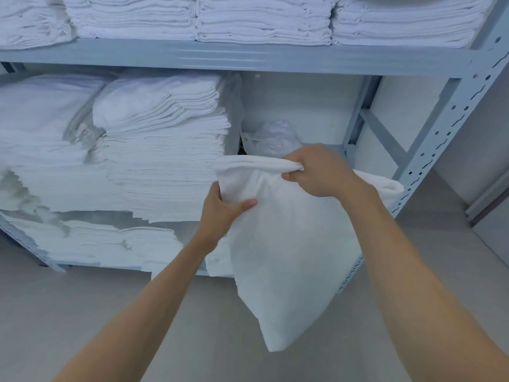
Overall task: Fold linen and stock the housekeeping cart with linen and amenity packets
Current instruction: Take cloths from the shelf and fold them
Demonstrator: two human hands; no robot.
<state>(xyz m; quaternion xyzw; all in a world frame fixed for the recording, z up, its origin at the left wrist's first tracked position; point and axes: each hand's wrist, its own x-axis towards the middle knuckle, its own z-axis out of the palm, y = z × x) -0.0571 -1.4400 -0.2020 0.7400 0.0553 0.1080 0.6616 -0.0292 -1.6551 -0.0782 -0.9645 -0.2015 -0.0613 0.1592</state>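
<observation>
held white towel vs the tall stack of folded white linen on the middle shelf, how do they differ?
The white towel hangs loose in the air, gripped by the left hand and right hand; the tall stack of folded white linen rests on the grey metal shelf rack. The towel is one draped piece; the stack is many flat layers. Both are plain white cloth.

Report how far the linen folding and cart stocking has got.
Done: many folded stacks already sit on the metal shelf. In hand: one white towel hangs unfolded in the air, the left hand pinching its side edge and the right hand gripping its bunched top edge. Left: folding this towel; no cart or amenity packets are in view, so stocking cannot be judged.
</observation>
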